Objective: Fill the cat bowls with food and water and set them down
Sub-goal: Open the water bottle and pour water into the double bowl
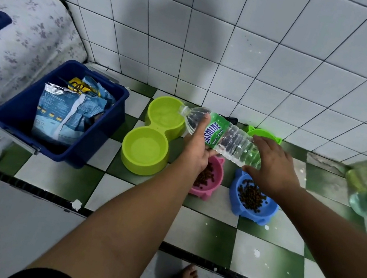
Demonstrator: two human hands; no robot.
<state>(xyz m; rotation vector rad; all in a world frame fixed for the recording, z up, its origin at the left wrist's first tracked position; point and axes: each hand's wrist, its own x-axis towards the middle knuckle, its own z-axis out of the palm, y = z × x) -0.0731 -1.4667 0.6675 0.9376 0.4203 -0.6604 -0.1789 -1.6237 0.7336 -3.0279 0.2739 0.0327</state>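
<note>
Tilting mouth-down over the far well of the lime double bowl [155, 129], the water bottle [231, 139] spans both hands: left hand [196, 148] grips its label end, right hand [270, 165] seems to clasp its base. Beneath them sit the kibble-filled pink bowl [218, 176] and blue bowl [233, 191].

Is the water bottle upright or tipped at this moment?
Tipped. The bottle lies nearly sideways, its uncapped mouth at the edge of the green double bowl.
</note>
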